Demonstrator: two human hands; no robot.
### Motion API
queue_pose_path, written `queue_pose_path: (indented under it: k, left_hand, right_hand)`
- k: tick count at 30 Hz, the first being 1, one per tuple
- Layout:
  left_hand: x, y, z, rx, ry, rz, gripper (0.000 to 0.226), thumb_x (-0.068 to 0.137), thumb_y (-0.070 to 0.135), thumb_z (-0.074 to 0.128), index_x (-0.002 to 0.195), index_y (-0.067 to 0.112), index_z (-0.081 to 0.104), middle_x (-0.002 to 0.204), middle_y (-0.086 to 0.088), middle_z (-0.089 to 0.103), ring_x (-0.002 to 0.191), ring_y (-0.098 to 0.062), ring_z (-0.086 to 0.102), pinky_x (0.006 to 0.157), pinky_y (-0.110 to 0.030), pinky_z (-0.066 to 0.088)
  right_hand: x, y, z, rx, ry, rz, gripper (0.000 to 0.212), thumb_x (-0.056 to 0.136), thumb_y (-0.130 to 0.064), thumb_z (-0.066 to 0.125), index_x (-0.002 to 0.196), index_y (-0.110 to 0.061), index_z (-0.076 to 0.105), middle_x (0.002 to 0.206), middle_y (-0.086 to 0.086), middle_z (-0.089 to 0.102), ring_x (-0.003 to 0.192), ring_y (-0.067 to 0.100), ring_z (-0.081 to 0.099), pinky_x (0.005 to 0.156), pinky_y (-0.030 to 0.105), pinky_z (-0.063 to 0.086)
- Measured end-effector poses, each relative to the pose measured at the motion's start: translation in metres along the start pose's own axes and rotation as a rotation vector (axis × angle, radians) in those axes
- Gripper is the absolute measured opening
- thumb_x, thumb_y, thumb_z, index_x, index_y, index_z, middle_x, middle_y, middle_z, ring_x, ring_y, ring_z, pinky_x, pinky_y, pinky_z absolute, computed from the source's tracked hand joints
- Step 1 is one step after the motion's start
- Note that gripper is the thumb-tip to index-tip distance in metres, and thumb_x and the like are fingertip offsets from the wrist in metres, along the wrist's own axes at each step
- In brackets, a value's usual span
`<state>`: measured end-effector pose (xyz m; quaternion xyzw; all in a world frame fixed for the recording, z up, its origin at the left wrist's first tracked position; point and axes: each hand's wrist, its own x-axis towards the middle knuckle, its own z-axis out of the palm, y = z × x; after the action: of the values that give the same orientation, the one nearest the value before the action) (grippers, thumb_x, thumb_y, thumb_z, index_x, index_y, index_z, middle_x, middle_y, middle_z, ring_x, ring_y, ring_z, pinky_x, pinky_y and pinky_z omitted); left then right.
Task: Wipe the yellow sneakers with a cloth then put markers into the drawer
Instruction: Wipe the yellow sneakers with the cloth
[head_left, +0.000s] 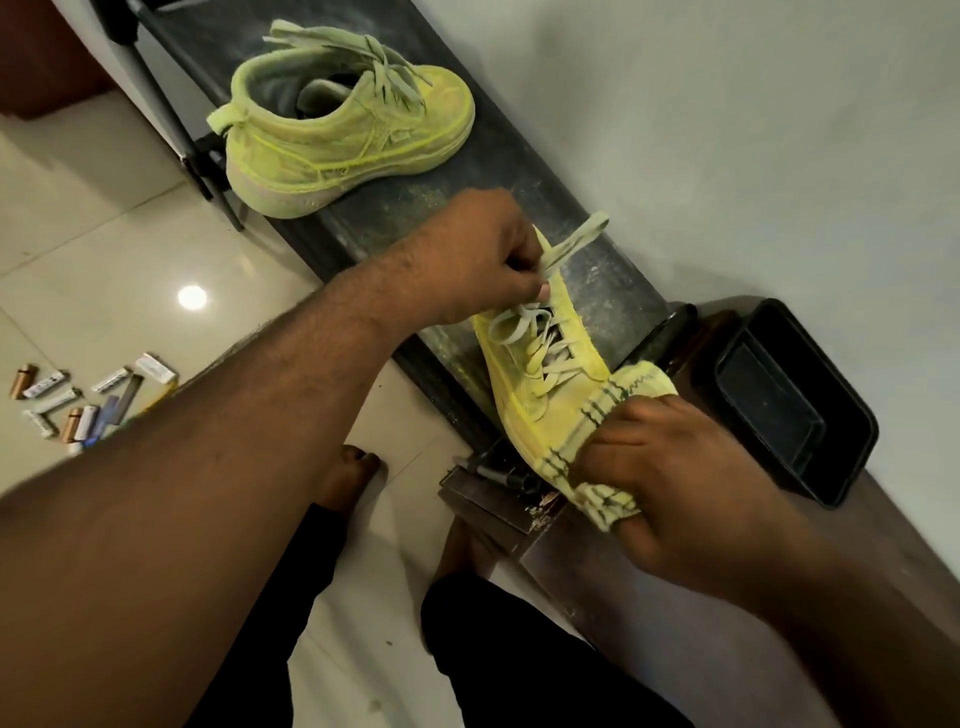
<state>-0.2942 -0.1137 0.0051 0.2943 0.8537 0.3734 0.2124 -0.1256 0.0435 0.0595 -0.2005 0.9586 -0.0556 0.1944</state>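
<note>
2 hands: left hand (483, 254) gripping yellow suede sneaker (540, 374), right hand (670, 478) clutching striped cloth (602, 415).

Bare forearms, bare feet (349, 478), seemingly black trousers (519, 660)

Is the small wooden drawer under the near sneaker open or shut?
Open: the small wooden drawer juts out from the brown wooden cabinet, and a dark marker shows inside.

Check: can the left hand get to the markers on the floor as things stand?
Probably not right away. The left hand grips the near sneaker at its laces on the ledge, while the markers lie on the floor, off to the left. It would have to let go first; nothing else blocks the way.
</note>
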Motion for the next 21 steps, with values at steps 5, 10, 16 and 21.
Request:
queue_pose_path:
  k: [5,10,16,21]
  left_hand:
    - [0.005,-0.001,-0.002,-0.086,-0.01,-0.027,0.02,0.08,0.027,0.075,0.078,0.007,0.075,0.069,-0.013,0.068,0.053,-0.011,0.053,0.052,-0.022,0.045]
    - [0.006,-0.007,-0.002,-0.095,-0.03,-0.023,0.019,0.081,0.027,0.074,0.082,0.008,0.076,0.075,-0.012,0.071,0.064,-0.021,0.065,0.063,-0.032,0.054]
    - [0.007,-0.008,-0.003,-0.089,-0.048,-0.04,0.024,0.081,0.03,0.073,0.085,0.006,0.074,0.08,-0.016,0.071,0.074,-0.031,0.067,0.068,-0.039,0.055]
    - [0.005,-0.005,-0.004,-0.25,-0.019,-0.1,0.016,0.075,0.025,0.079,0.077,0.009,0.076,0.077,-0.015,0.072,0.061,-0.014,0.06,0.059,-0.029,0.052]
  right_hand:
    - [0.014,0.004,-0.027,0.024,0.087,0.026,0.05,0.062,-0.02,0.037,0.098,-0.018,0.072,0.093,-0.005,0.072,0.084,0.025,0.063,0.074,0.041,0.053]
    - [0.031,-0.008,0.005,-0.198,-0.053,0.007,0.046,0.066,-0.023,0.034,0.092,-0.022,0.071,0.086,-0.009,0.069,0.083,0.02,0.058,0.072,0.032,0.045]
    - [0.009,-0.006,-0.034,-0.137,-0.267,0.082,0.041,0.064,-0.03,0.035,0.088,-0.031,0.068,0.077,-0.013,0.064,0.077,0.011,0.059,0.07,0.025,0.046]
    - [0.031,-0.009,-0.025,-0.109,0.009,0.013,0.046,0.064,-0.022,0.036,0.095,-0.022,0.07,0.085,-0.008,0.068,0.078,0.021,0.057,0.071,0.035,0.05]
